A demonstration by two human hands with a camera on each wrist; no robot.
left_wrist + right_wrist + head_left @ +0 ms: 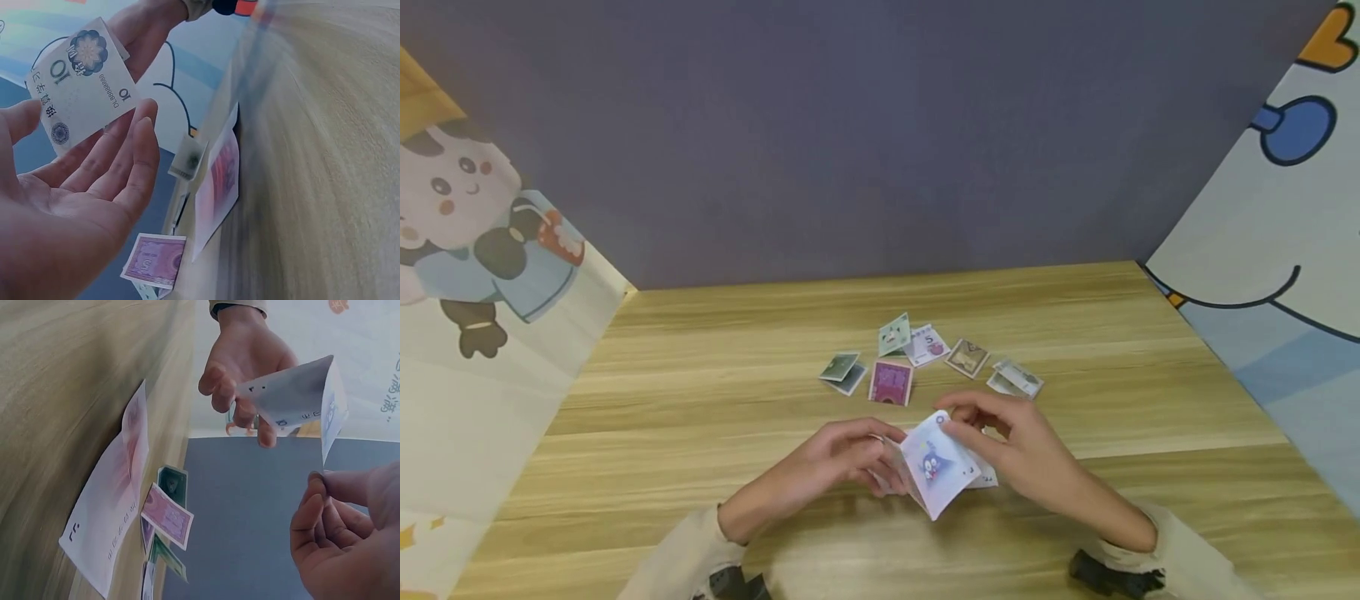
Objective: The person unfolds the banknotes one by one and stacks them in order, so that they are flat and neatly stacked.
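Note:
My right hand pinches one corner of a folded play banknote between thumb and fingers, holding it above the table. A blue cartoon shows on one face; the other reads 10 in the left wrist view. My left hand is at the note's left side, palm toward it, with loosely bent fingers. In the right wrist view the left fingertips meet or nearly meet the note's edge. Below lies a white-and-red folded banknote, mostly hidden from the head camera.
Beyond the hands lie several small folded notes: a purple one, a dark green one, a light green one, a white-and-purple one, a brown one and a grey one. A grey panel stands behind the wooden table.

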